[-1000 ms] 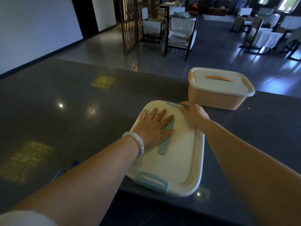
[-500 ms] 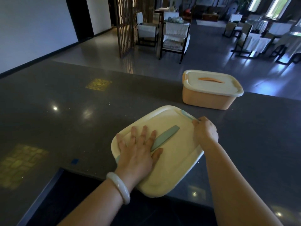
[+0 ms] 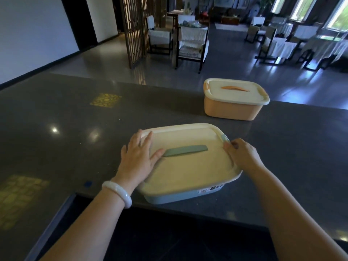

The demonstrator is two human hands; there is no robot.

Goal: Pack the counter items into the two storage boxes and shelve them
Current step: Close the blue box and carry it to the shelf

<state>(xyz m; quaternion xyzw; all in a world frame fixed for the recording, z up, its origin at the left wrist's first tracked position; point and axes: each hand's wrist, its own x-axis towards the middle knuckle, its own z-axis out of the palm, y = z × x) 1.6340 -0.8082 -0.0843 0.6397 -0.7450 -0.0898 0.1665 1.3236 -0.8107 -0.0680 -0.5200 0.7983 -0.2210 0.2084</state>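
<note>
A blue storage box (image 3: 180, 195) with a cream lid (image 3: 190, 166) and a grey-green handle (image 3: 185, 150) sits at the counter's near edge, its front side jutting over the edge. My left hand (image 3: 138, 159) lies flat on the lid's left side, fingers spread. My right hand (image 3: 243, 157) grips the lid's right rim by the blue clip (image 3: 225, 138). An orange storage box (image 3: 232, 110) with a closed cream lid (image 3: 235, 92) stands farther back to the right. What either box holds is hidden.
The dark stone counter (image 3: 79, 132) stretches left and right. Its near edge has a dark opening (image 3: 169, 236) below me. Beyond the counter lie a tiled floor, chairs (image 3: 192, 40), a wooden screen (image 3: 133, 29) and covered tables (image 3: 282, 44).
The blue box has turned and slid toward the counter's near edge. My left hand shifted from the lid's middle to its left side; my right hand stays at the right clip.
</note>
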